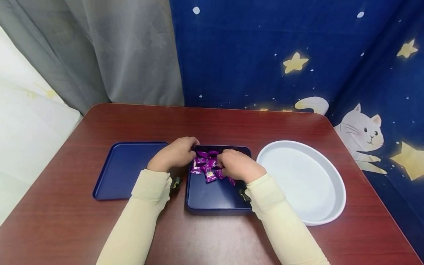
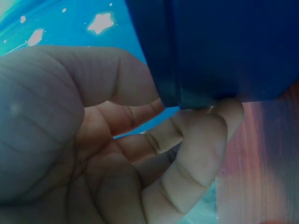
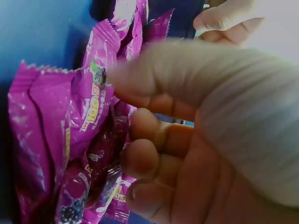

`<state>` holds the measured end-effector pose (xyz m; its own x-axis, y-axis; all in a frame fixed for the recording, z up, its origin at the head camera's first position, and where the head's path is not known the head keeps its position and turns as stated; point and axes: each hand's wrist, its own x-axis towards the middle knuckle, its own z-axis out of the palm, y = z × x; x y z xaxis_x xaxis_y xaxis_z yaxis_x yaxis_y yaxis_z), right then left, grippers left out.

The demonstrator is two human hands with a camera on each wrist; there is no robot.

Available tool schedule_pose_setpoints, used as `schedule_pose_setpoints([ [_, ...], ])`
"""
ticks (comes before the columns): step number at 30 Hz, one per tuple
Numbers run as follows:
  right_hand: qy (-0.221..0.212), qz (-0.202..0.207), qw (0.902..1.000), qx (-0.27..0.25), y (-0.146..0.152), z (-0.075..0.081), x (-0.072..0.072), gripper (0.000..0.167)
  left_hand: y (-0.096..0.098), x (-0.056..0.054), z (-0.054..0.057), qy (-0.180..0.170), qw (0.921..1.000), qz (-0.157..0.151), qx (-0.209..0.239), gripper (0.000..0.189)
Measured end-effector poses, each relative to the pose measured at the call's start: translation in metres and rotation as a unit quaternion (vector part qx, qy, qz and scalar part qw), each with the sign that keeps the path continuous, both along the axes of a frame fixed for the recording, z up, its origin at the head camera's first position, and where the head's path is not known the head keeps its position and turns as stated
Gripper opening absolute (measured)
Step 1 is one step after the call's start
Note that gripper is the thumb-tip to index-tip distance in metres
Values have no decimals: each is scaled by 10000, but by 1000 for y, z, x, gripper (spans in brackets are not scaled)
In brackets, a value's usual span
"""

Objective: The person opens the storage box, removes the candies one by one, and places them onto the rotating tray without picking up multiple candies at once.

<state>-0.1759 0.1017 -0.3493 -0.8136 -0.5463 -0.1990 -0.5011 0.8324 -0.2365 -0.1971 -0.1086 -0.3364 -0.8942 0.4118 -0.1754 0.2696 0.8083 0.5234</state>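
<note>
A dark blue rectangular box (image 1: 215,197) lies on the table with several purple wrapped candies (image 1: 209,173) heaped toward its far side. My left hand (image 1: 177,152) grips the box's left side near the far corner. In the left wrist view the thumb lies on one side of the blue wall (image 2: 210,56) and bent fingers (image 2: 196,158) come under its edge. My right hand (image 1: 240,165) is in the box at the heap. In the right wrist view its thumb tip overlaps a candy (image 3: 96,93) and the other fingers curl beside the pile; I cannot tell whether it pinches one.
A flat blue lid or tray (image 1: 126,173) lies on the table left of the box. To the right stands a white oval tray (image 1: 301,180). The reddish-brown table (image 1: 212,125) ends at curtains behind it.
</note>
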Motion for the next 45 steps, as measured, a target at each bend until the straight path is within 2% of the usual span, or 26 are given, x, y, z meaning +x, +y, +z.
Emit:
schedule_pose_setpoints([
  [6,-543,-196,9983,39,0,0,0,21,0,0,0,8,10000,19,-7,38],
  [11,-673,-253,9973,136,-1,-1,1,24,0,0,0,34,10000,35,-1,37],
  [18,-647,-171,9975,231,-1,-2,1,20,1,1,1,21,10000,58,12,38],
  [24,-372,-74,9990,229,1,-1,2,24,1,1,0,43,10000,59,15,37],
  [32,38,185,9998,-29,3,-1,0,28,1,1,0,120,9999,-5,8,36],
  [40,-69,235,9992,-303,1,3,1,27,-2,2,0,65,10000,24,45,36],
  [45,54,336,9986,-402,1,4,0,17,-2,2,-2,36,10000,49,72,37],
])
